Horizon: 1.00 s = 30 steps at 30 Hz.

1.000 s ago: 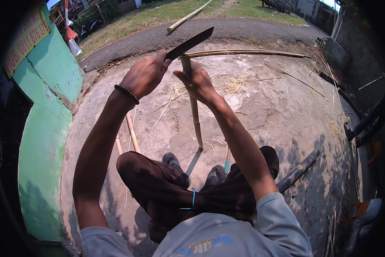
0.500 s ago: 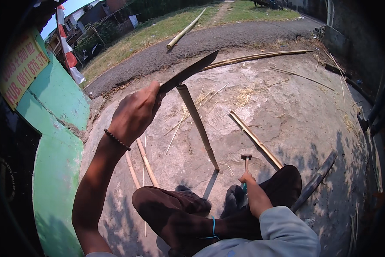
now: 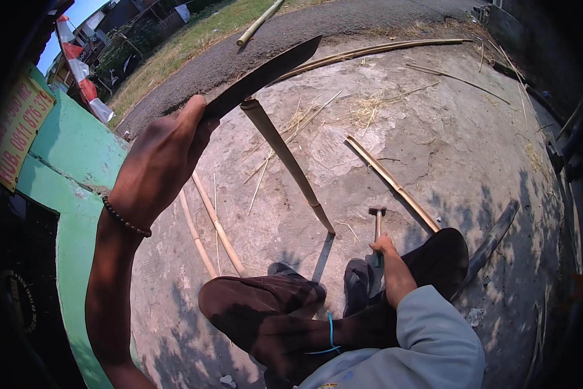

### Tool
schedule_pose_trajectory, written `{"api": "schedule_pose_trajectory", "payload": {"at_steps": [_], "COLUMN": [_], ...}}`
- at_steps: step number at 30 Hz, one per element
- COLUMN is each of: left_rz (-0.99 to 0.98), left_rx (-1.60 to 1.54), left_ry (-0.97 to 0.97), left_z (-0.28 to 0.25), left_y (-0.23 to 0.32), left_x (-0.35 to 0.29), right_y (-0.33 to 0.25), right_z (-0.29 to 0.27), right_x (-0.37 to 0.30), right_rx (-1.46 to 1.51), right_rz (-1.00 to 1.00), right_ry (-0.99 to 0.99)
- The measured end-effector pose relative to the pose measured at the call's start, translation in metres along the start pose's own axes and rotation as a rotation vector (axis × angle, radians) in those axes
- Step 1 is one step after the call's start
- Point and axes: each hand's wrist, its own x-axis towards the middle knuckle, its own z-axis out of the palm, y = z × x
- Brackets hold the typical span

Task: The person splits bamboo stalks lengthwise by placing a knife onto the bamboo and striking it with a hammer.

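Observation:
My left hand (image 3: 158, 149) is raised at the left, fingers wrapped round the handle of a machete. The machete's dark blade (image 3: 272, 70) slants up to the right, lying across the top end of a bamboo piece (image 3: 285, 159). Whether its edge has bitten into the bamboo is hard to tell. That bamboo stands tilted, its lower end on the concrete in front of my feet. Low between my knees, my right hand (image 3: 385, 246) grips the handle of a hammer (image 3: 378, 212), head pointing away from me and well apart from the blade.
A split bamboo length (image 3: 395, 185) lies by my right knee, two slim bamboo pieces (image 3: 215, 223) by my left. Farther off are bamboo strips (image 3: 382, 48), pale shavings (image 3: 369, 109) and a bamboo pole (image 3: 259, 23). A dark thick length (image 3: 492, 240) lies right. A green wall (image 3: 77, 146) bounds the left.
My left hand, the machete and the bamboo's top end appear farther left and nearer to me. The whole view has shifted slightly too. Both hands keep their grips.

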Motion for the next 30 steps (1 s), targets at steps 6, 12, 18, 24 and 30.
{"api": "schedule_pose_trajectory", "payload": {"at_steps": [6,12,18,24,30], "left_rz": [-0.007,0.008,-0.029,0.010,-0.289], "left_rx": [-0.062,-0.104,-0.015,0.029,-0.297], "left_ry": [0.038,0.009,-0.016,0.035,-0.182], "left_z": [0.005,0.016,0.011,0.012,0.005], "left_y": [-0.006,0.000,-0.020,-0.029,-0.021], "left_x": [-0.017,0.000,-0.013,-0.014,-0.010], "right_y": [-0.102,-0.126,-0.202,-0.235,-0.250], "right_z": [-0.052,-0.163,-0.364,-0.443,-0.464], "right_x": [-0.055,-0.116,-0.339,-0.406,-0.445], "right_rx": [0.822,0.938,0.659,0.134,0.188], "right_rz": [0.060,-0.480,-1.146,-1.691,-1.500], "right_ry": [-0.162,0.063,0.118,0.724,0.562]}}
